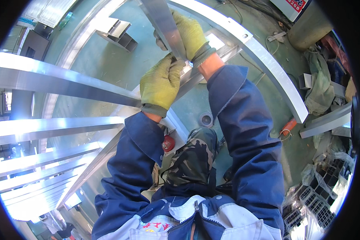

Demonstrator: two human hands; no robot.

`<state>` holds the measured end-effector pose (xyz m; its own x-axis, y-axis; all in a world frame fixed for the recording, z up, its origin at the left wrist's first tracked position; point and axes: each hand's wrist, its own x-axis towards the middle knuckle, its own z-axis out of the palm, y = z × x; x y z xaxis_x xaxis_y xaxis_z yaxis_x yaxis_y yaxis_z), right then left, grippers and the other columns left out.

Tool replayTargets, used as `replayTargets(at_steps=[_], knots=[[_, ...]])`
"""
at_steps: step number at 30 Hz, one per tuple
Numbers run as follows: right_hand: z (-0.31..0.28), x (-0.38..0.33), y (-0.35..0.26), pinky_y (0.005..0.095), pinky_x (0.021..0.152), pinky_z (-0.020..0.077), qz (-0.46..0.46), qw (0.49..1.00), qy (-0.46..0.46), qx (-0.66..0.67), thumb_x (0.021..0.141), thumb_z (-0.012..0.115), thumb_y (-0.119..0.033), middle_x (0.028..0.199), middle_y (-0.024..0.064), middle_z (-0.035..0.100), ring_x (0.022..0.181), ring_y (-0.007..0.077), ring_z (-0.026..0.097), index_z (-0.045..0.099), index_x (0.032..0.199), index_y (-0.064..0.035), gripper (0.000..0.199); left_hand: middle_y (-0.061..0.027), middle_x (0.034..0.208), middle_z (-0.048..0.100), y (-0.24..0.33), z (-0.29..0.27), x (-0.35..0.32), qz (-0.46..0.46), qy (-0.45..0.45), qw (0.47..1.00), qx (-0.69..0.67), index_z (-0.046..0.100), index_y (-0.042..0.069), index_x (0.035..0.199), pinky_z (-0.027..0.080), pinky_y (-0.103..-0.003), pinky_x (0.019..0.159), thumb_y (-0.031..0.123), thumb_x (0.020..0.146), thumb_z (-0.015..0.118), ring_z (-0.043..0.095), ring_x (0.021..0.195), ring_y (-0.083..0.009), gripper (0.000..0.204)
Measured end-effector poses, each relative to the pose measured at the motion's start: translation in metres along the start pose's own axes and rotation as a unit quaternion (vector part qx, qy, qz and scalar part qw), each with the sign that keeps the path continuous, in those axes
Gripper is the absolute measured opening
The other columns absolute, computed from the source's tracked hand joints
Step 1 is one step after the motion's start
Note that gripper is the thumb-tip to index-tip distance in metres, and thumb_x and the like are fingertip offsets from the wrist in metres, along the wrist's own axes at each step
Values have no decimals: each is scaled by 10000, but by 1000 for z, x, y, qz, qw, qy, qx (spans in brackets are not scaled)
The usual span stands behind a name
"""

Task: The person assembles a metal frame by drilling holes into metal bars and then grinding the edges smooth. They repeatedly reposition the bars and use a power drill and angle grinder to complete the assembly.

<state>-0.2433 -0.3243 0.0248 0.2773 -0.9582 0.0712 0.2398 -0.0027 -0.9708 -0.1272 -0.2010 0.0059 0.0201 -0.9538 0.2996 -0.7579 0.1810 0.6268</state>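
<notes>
Along the left side, a rack of long shiny aluminium bars [48, 132] is lying in rows, glaring in the sun. Just right of it, the left hand [161, 86] in a yellow-green knit work glove is curling shut around a flat silver aluminium profile [164, 24] that is running up toward the top edge. The right hand [192, 36], gloved the same way, is wrapping closed over the same profile slightly higher, so both hands are gripping it where it is crossing the wide pale aluminium frame rail [268, 64]. Below, a small red round object [169, 143] is sitting by the knee. Further right, an orange-handled tool [288, 127] is lying on the green floor [104, 60], and a stack of hollow grey extrusions [316, 200] is piled at the lower right.

The profile looks smooth and long; I judge it could be slipping through the gloves or swinging if one hand is loosening, and its end could be striking the rail or the bars.
</notes>
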Motion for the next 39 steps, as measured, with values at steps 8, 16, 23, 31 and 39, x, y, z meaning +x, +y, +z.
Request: replayTargets(at_steps=[8,16,23,31,39], knots=[[-34,-7,-13,382,838,565,41,977,-71,197,1140,380,-532,994,107,728,862,239,705,650,1197,-30,573,-130,1014,791,1,8,2,18,10,1000,-12,737,96,1249,584,-402,797,293,1052,644,769,907,-321,294],[-31,-48,-33,379,912,569,-184,952,207,130,1123,424,-585,1068,127,750,967,224,718,674,1280,22,674,-152,1015,775,0,-3,6,18,-32,999,-36,733,86,1224,577,-415,830,325,1064,624,749,922,-341,307],[-83,-95,-64,453,966,587,-380,829,393,118,1120,430,-504,1100,199,750,1031,330,727,685,1261,39,616,-212,1083,747,0,-8,4,15,-37,992,-118,711,35,1253,555,-448,882,340,1093,559,714,1018,-410,376],[21,-36,18,395,851,590,-173,915,334,148,1129,438,-543,996,151,759,885,254,729,678,1267,45,649,-210,1039,739,-5,-8,6,-26,-67,991,-114,709,37,1225,545,-459,856,324,1079,524,709,977,-414,371],[-67,-17,-24,431,933,582,-75,971,15,226,1096,437,-590,1239,199,738,1065,330,738,615,1382,27,703,-196,1058,739,0,-7,5,57,-58,996,-49,669,109,1304,557,-481,837,345,928,737,709,976,-413,449]])
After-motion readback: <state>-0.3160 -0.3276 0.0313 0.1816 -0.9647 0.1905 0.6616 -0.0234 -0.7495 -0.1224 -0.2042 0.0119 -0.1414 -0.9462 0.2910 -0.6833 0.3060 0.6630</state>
